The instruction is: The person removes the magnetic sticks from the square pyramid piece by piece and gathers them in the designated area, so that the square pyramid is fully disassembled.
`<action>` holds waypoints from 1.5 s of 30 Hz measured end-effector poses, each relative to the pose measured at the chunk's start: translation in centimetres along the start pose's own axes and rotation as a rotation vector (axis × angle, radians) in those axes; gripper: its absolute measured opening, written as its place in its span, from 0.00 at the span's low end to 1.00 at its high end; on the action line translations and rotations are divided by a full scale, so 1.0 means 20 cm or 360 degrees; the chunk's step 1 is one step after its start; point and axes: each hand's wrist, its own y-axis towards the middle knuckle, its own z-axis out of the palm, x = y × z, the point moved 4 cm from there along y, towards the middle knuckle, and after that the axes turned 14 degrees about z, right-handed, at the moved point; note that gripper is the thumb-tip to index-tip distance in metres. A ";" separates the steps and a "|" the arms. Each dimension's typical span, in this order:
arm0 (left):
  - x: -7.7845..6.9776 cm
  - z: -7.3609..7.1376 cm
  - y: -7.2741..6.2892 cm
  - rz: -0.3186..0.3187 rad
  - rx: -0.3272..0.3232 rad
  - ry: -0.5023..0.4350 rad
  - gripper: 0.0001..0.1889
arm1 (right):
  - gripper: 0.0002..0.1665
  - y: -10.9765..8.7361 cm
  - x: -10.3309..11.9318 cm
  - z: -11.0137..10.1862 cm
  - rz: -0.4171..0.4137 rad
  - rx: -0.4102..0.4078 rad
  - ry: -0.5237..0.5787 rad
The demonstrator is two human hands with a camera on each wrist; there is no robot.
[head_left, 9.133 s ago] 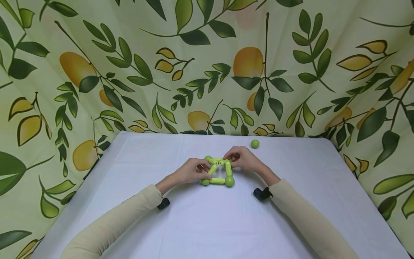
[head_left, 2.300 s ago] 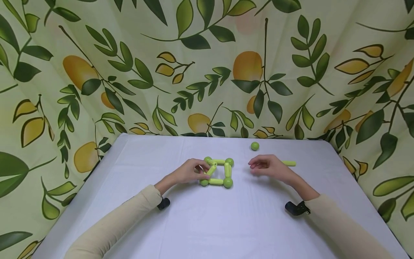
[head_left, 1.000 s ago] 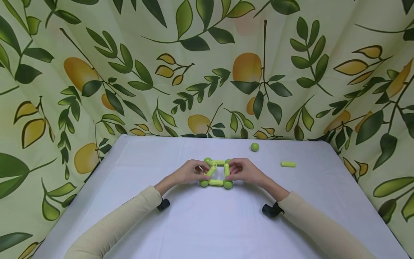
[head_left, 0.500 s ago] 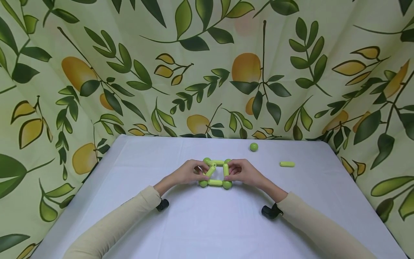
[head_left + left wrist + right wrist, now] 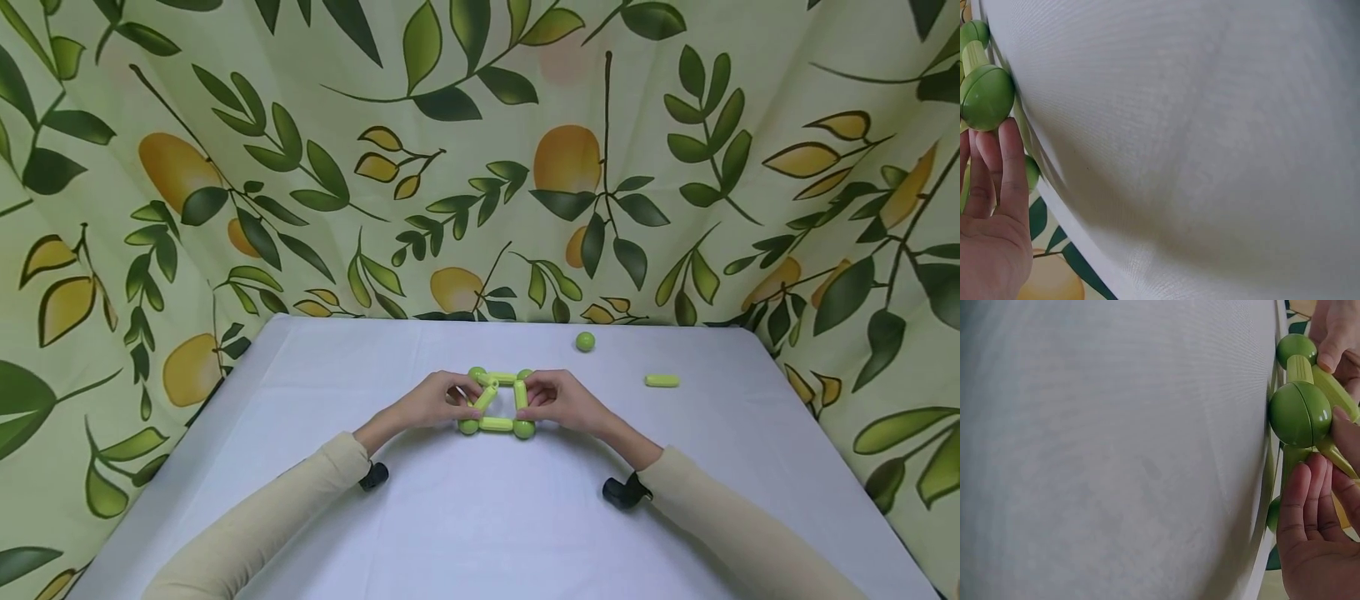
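ball-and-rod square: head view, just right of the middle, lying on the white tablecloth between both hands, seemingly so that either side can be worked evenly
left hand: thumb and fingers pinch the left rising rod, probably to steady its slant
right hand: thumb and fingers pinch the right rising rod, perhaps to keep its angle over the corner
loose ball: above and right of the square, near the table's far edge
loose rod: right of centre, lying crosswise, well apart from the square, apparently parked within reach
tablecloth room: white cloth spreads across the lower middle between the forearms; the leaf-and-fruit curtain hangs behind the far edge
left wrist view: at the left edge, fingertips reach a green corner ball; the thumb is not shown, so this angle alone cannot tell the pinch
right wrist view: at the right edge, thumb and fingers lie either side of the rod rising from another corner ball; white cloth fills the left
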 end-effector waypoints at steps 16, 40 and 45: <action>-0.02 0.00 0.00 0.0010 -0.0003 -0.0015 0.12 | 0.18 -0.01 0.02 -0.02 -0.0126 -0.0024 -0.0023; 0.00 0.01 0.00 -0.0016 -0.0009 -0.0022 0.13 | 0.20 -0.19 -0.12 -0.36 -0.0113 -0.0102 0.0051; 0.00 0.01 0.00 -0.0034 0.0007 -0.0005 0.13 | 0.21 -0.22 -0.16 -0.41 -0.0049 -0.0143 0.0042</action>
